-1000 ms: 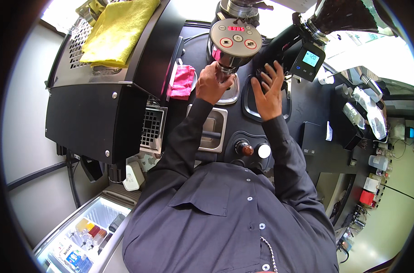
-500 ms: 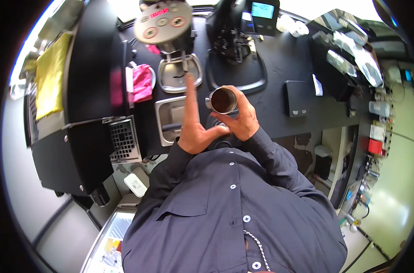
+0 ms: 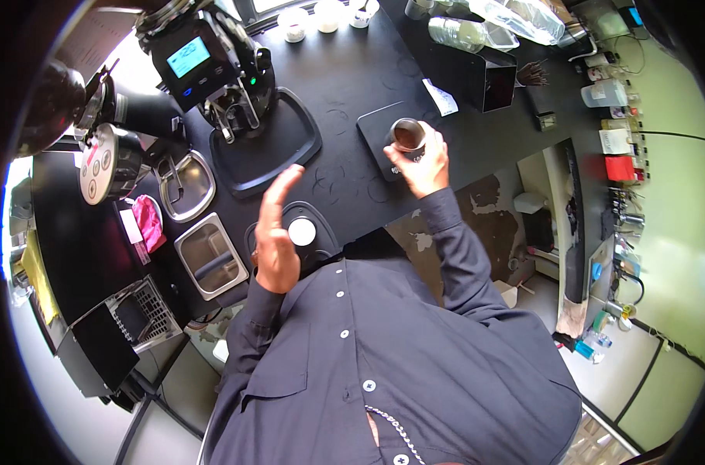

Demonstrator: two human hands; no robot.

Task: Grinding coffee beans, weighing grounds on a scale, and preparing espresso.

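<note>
My right hand (image 3: 431,169) grips a small metal cup (image 3: 407,136) with brown ground coffee inside. The cup is over the black flat scale (image 3: 375,128); I cannot tell whether it touches the scale. My left hand (image 3: 275,252) is raised and holds nothing, its fingers stretched out. Beside it, near the counter's front edge, lies a black mat (image 3: 323,226) bearing a tool with a round white top (image 3: 302,231).
A grinder with a lit screen (image 3: 193,66) stands over a black tray (image 3: 310,139) at the back left. Farther left are a second grinder (image 3: 96,167), a pink cloth (image 3: 148,223) and a steel pan (image 3: 211,242). White cups (image 3: 294,25) line the back; a black box (image 3: 492,84) stands right.
The view has swung right. My right hand has carried the cup from the front of my body across to the scale. My left hand has moved away from the cup.
</note>
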